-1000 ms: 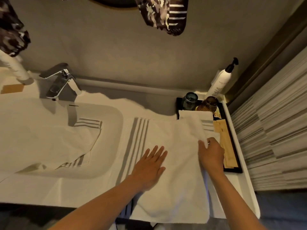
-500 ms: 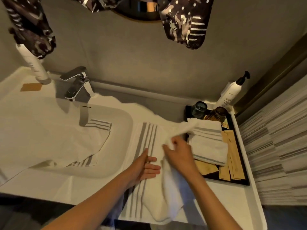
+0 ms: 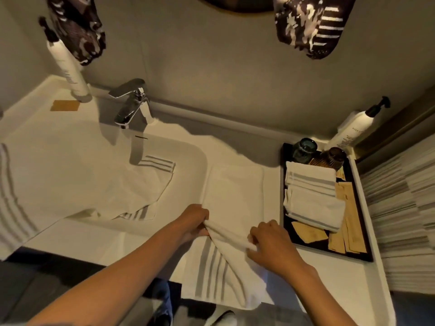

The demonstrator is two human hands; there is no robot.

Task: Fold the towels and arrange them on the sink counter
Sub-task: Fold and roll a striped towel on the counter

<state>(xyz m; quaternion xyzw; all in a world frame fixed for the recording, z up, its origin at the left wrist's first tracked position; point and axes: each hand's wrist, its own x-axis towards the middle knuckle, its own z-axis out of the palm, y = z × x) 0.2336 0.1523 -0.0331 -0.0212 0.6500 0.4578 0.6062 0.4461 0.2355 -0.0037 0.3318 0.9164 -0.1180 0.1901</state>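
1. Nearest me, the striped towel [image 3: 226,267] hangs over the front edge of the bench [image 3: 98,243], its grey stripes now on the near end instead of the far end as half a second ago.
2. I see my left hand [image 3: 196,220] curled round a raised ridge of that towel at its left edge; half a second back it lay flat on the cloth.
3. My right hand [image 3: 270,241] pinches the same ridge from the right side, having come down and right from the towel's middle.
4. Beyond the hands, the folded-over plain half lies flat between the sink [image 3: 200,156] and the black tray [image 3: 286,222].
5. On the tray a folded towel [image 3: 313,198] rests, unchanged.
6. A second loose towel [image 3: 82,182] sprawls across the sink, as before.
7. Farthest back stand the tap [image 3: 131,102] and two pump bottles.
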